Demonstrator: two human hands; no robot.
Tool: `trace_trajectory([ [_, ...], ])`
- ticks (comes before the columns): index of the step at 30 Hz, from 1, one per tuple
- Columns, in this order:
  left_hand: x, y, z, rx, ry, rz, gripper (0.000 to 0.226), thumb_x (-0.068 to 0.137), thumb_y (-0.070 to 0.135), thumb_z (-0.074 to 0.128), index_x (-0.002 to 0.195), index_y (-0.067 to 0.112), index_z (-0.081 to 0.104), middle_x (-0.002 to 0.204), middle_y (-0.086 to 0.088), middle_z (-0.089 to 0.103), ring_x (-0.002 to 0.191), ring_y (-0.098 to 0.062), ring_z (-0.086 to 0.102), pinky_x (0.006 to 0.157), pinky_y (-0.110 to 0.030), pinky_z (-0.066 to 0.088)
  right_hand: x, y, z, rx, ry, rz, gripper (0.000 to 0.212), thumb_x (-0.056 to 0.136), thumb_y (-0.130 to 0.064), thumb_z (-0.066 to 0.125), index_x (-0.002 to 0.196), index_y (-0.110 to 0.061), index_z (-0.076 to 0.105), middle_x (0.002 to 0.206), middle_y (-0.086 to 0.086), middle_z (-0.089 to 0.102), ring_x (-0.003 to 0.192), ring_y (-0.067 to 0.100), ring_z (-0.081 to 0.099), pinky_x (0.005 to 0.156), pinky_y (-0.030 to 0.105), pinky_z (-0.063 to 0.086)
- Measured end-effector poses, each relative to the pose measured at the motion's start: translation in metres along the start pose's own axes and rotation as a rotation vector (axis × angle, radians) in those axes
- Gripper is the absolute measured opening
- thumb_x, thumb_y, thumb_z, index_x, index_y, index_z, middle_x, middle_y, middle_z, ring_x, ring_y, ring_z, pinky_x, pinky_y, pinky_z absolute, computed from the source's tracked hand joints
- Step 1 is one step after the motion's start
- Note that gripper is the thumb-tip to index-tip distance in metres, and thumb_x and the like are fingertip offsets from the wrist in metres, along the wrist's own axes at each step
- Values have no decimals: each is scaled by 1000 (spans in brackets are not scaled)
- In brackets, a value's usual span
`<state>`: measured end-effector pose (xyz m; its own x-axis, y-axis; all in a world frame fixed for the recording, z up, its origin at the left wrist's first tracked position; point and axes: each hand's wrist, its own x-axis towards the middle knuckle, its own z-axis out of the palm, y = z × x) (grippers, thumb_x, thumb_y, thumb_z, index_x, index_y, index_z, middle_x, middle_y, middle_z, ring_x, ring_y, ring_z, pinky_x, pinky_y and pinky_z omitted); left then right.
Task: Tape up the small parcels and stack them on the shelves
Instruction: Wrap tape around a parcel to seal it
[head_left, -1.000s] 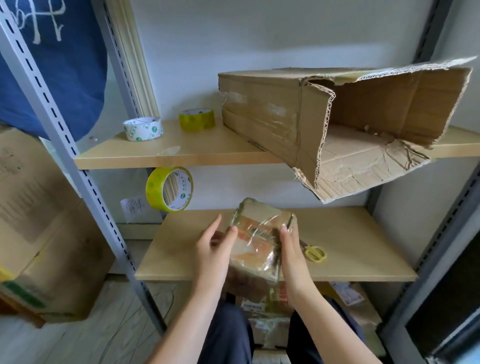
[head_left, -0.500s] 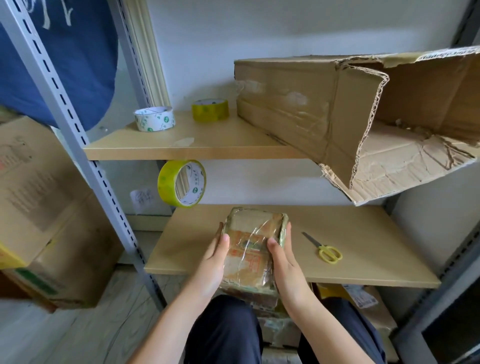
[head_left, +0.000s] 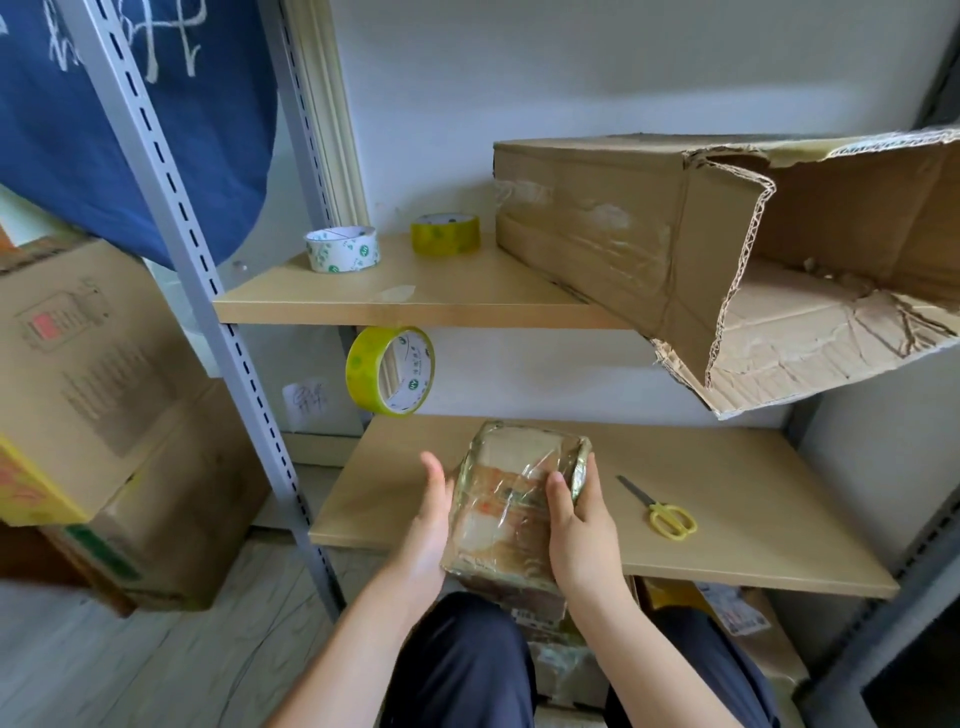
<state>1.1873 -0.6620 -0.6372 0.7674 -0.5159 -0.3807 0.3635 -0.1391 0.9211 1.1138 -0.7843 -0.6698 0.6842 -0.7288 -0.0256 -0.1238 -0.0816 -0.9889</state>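
Observation:
A small cardboard parcel (head_left: 511, 499), wrapped in shiny clear tape, lies at the front of the lower wooden shelf (head_left: 727, 499) and overhangs its front edge. My right hand (head_left: 579, 535) grips the parcel's right side with the thumb on top. My left hand (head_left: 428, 525) is beside the parcel's left side with straight fingers, palm facing it, a slight gap at the fingertips. A yellow tape roll (head_left: 390, 370) stands on edge at the back left of this shelf. Yellow-handled scissors (head_left: 662, 512) lie to the right of the parcel.
The upper shelf (head_left: 415, 301) carries a white tape roll (head_left: 342, 248), a yellow tape roll (head_left: 445, 234) and a large torn cardboard box (head_left: 727, 249) overhanging to the right. Grey slotted uprights (head_left: 208, 291) frame the shelves. Big cartons (head_left: 104, 415) stand at left. More parcels (head_left: 727, 613) lie below.
The parcel has been lowered flatter onto the lower shelf. My left hand has loosened and moved slightly off the parcel's left side. The view has shifted closer and to the left.

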Motion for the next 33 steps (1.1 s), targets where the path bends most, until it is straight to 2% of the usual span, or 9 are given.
trace_trajectory([
  [6, -6, -7, 7, 126, 45, 105, 66, 98, 52, 47, 155, 23, 28, 157, 8, 35, 144, -12, 33, 116, -31, 24, -15, -2, -7, -37, -26, -51, 64, 103, -43, 38, 159, -28, 10, 156, -1, 40, 142, 22, 38, 115, 33, 31],
  [10, -19, -10, 2, 212, 119, 56, 86, 87, 75, 43, 156, 25, 28, 161, 6, 27, 147, -17, 29, 121, -39, 22, -29, -4, -9, 20, -39, -38, 67, 100, -53, 37, 158, -34, 9, 157, -7, 37, 144, 16, 35, 118, 34, 28],
  [13, -28, -17, 5, 32, -59, 32, 99, 70, 94, 27, 144, 32, 48, 149, 0, 50, 133, -17, 52, 112, -43, 41, -39, -6, -26, 81, -67, -46, 71, 93, -64, 31, 157, -36, 19, 155, -20, 32, 140, 0, 28, 113, 21, 20],
  [16, -35, -17, 16, -97, -137, 60, 81, 75, 84, 24, 125, 32, 60, 121, 4, 72, 111, -11, 68, 94, -36, 55, -34, -9, -43, 149, -86, -40, 59, 96, -60, 35, 151, -38, 37, 147, -20, 45, 137, 2, 39, 114, 25, 28],
  [20, -36, -6, 25, 16, -98, 175, 87, 81, 85, 32, 154, 36, 31, 160, 10, 32, 145, -8, 31, 123, -39, 21, -21, -19, -59, 121, -177, -60, 64, 87, -71, 52, 145, -50, 39, 142, -27, 50, 133, 0, 46, 117, 38, 35],
  [23, -34, -1, 27, 113, -19, 229, 57, 102, 54, 24, 156, 33, 21, 161, 11, 23, 148, -9, 21, 120, -30, 15, -18, -32, -69, 197, -264, 43, 45, 90, -62, 57, 134, -56, 50, 133, -17, 62, 122, 12, 61, 108, 46, 45],
  [26, -33, -6, 25, 236, 7, 220, 53, 104, 53, 27, 154, 41, 19, 159, 9, 26, 147, -12, 23, 112, -29, 20, -18, -31, -74, 340, -343, 165, 35, 102, -38, 52, 136, -42, 55, 124, -2, 69, 110, 22, 69, 94, 48, 55],
  [30, -32, -19, 19, 284, 27, 147, 51, 103, 57, 25, 153, 46, 21, 159, 9, 26, 146, -16, 27, 104, -30, 25, -30, -21, -66, 355, -308, 316, 28, 103, -38, 48, 124, -30, 64, 105, 9, 75, 91, 27, 74, 70, 41, 60],
  [33, -27, -35, 20, 314, 37, 6, 64, 94, 74, 26, 152, 47, 25, 161, 10, 25, 147, -18, 26, 115, -39, 22, -36, -11, -61, 217, -251, 348, 30, 102, -45, 47, 128, -37, 60, 115, 7, 71, 101, 28, 71, 85, 47, 59],
])
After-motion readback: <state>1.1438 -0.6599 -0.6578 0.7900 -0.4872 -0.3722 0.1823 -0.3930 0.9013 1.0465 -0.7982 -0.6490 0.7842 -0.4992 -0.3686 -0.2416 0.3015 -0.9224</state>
